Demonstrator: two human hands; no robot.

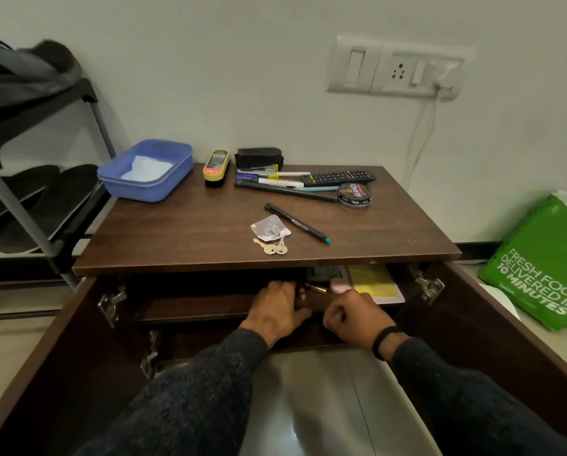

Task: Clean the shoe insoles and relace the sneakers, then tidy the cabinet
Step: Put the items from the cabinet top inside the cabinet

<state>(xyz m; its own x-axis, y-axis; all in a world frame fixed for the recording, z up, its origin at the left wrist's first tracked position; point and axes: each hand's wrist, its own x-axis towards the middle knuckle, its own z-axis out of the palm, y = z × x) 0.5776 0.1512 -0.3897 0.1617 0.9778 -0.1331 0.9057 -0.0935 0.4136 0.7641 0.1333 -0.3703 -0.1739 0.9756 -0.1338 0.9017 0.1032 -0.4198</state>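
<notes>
Both hands are reaching into the open dark-brown wooden cabinet (183,238), under its top board. The left hand (280,307) is lying palm down on the upper shelf with its fingers curled over small things there; a small reddish-brown tube (301,295) is showing just beside its fingertips, but whether the fingers are gripping it cannot be told. The right hand (353,312) is curling its fingers inward at the shelf's front edge, thumb raised, and nothing is showing in its grasp. A brass-coloured cylinder (318,288) is lying between the two hands, its long axis running left to right. A yellow pad (372,281) is lying toward the shelf's right end.

On the top board, near the front edge, one small bunch of brass keys (273,247) is sitting beside one clear plastic packet (270,228). One black felt pen (297,222) is lying diagonally, its teal tip pointing toward the front right corner. Along the back edge are sitting one blue plastic tub (147,171), one yellow shoe brush (215,167), one black remote control (338,177), one round black polish tin (354,195) and a cluster of pens (275,184), lying left to right.
</notes>
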